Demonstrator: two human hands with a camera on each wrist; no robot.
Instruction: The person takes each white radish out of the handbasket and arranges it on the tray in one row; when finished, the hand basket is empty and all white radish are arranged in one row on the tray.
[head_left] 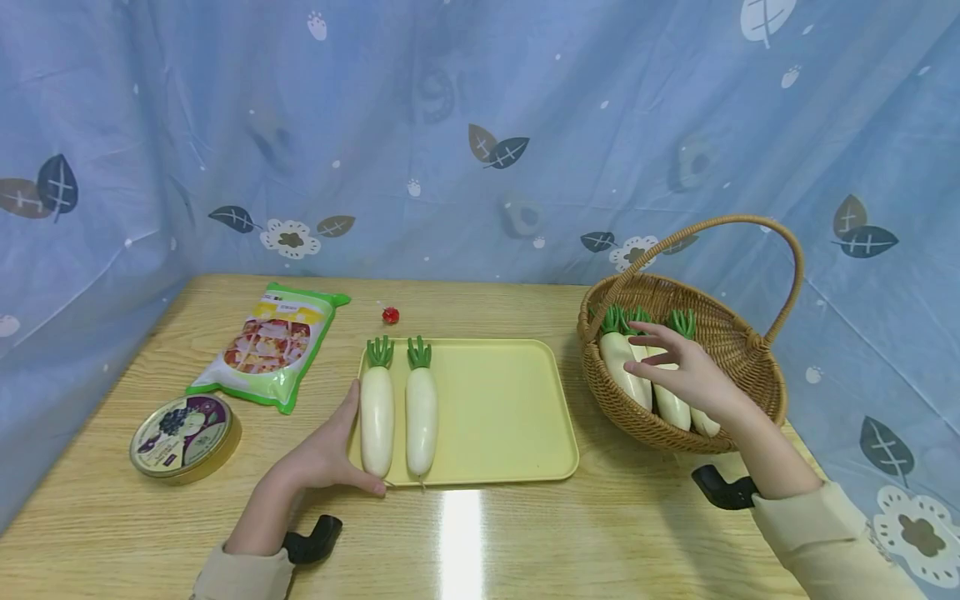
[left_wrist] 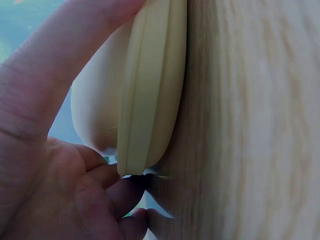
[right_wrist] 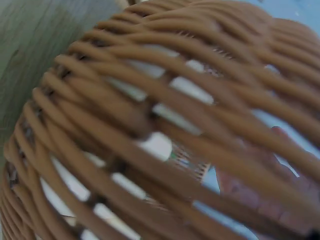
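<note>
Two white radishes (head_left: 377, 421) with green tops lie side by side on the left part of a pale yellow tray (head_left: 502, 417). My left hand (head_left: 330, 450) holds the tray's near left corner, thumb along the front edge and fingers along the left side. In the left wrist view, the tray rim (left_wrist: 145, 100) sits between thumb and fingers. Over the wicker basket (head_left: 622, 417) at the right, my right hand (head_left: 686, 371) reaches with fingers spread above several white radishes (head_left: 626, 367). Basket weave (right_wrist: 150, 115) partly hides that hand in the right wrist view.
A green-edged food packet (head_left: 273, 342) lies at the left, with a round tin (head_left: 183, 437) in front of it. A small red object (head_left: 391, 315) is behind the tray. The basket's tall handle (head_left: 797, 275) arches upward. A patterned blue curtain (head_left: 450, 167) stands behind the table.
</note>
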